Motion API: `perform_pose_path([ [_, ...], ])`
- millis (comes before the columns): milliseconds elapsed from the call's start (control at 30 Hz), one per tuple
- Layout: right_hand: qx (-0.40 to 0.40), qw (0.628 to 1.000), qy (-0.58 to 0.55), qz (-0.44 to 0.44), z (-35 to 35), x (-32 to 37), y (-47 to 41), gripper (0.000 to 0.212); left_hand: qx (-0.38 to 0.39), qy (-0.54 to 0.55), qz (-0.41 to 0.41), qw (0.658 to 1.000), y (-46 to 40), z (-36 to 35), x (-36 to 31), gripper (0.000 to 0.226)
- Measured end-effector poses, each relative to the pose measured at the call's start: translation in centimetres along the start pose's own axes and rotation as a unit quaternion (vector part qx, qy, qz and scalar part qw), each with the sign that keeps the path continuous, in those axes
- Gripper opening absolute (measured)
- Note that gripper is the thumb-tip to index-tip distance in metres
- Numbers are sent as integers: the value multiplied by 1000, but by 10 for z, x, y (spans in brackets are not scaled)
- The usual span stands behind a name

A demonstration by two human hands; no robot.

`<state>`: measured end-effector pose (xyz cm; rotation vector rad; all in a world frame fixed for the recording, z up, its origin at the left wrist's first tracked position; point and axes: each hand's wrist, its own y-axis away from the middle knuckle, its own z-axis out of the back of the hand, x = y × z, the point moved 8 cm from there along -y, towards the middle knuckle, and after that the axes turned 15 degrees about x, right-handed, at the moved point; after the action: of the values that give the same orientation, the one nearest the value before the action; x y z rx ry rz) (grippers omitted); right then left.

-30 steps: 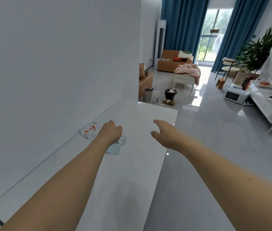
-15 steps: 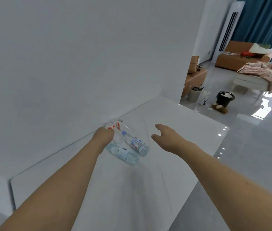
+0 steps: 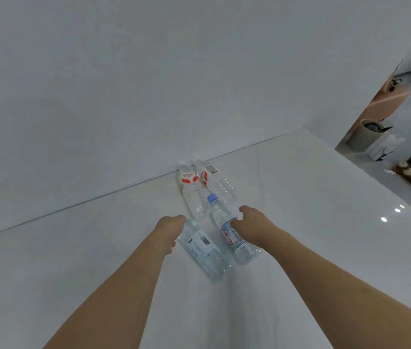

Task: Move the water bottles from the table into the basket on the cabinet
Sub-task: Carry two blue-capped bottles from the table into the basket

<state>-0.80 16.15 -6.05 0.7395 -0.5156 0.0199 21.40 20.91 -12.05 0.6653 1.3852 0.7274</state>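
Bottles, four of them, lie on their sides in a cluster on the white desk (image 3: pixel 300 222), near the wall (image 3: pixel 149 84). Taking the blue-cap bottle (image 3: pixel 234 238) as the mark: its long axis runs away from the person, cap at the far end, base nearest the body. The right hand (image 3: pixel 252 229) lies against its right flank at the label, thumb and fingers curling onto it; whether the grip has closed I cannot tell for sure, but it looks like a hold being taken.

Just left of it, roughly parallel, lies the barcode bottle (image 3: pixel 205 250), its neck end hidden under the left hand (image 3: pixel 169 231). That hand's fingers are curled downward at the bottle's far end; whether they hold it I cannot tell.

Beyond the blue cap, two clear bottles with red-marked labels, the left red bottle (image 3: pixel 191 195) and the right red bottle (image 3: pixel 214 182), lie side by side, their far ends at the wall.

Each hand is nearest its own bottle, so a two-handed pickup seems likely, gripping across the short axis. No basket or cabinet is in view.

Far right of the blue-cap bottle, past the desk edge, bins (image 3: pixel 370 134) stand on the floor.
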Motion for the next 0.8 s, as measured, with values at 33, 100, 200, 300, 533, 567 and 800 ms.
perform_pose_path([
  [33, 7, 1000, -1, 2, -3, -1, -20, 45, -7, 15, 0, 1000, -17, -2, 2, 25],
  [100, 19, 1000, -4, 10, -9, 0, -57, 41, -15, 44, 5, 999, -47, -9, 9, 31],
  [200, 26, 999, 0, 21, -19, 2, -101, 46, -37, 98, 1, 995, -80, -15, 26, 53],
  [300, 10, 1000, 2, 17, -25, -4, -125, 55, -53, 132, 6, 990, -98, -14, 36, 66],
  [533, -39, 998, -24, 35, -40, -28, -135, 62, -51, 182, 22, 982, -117, -15, 45, 69],
  [567, -33, 999, -18, 38, -41, -29, -138, 63, -48, 187, 20, 981, -119, -16, 45, 72],
  [800, 47, 995, -84, 24, -53, -56, -116, 55, -72, 328, -72, 939, -77, -11, 65, 41],
])
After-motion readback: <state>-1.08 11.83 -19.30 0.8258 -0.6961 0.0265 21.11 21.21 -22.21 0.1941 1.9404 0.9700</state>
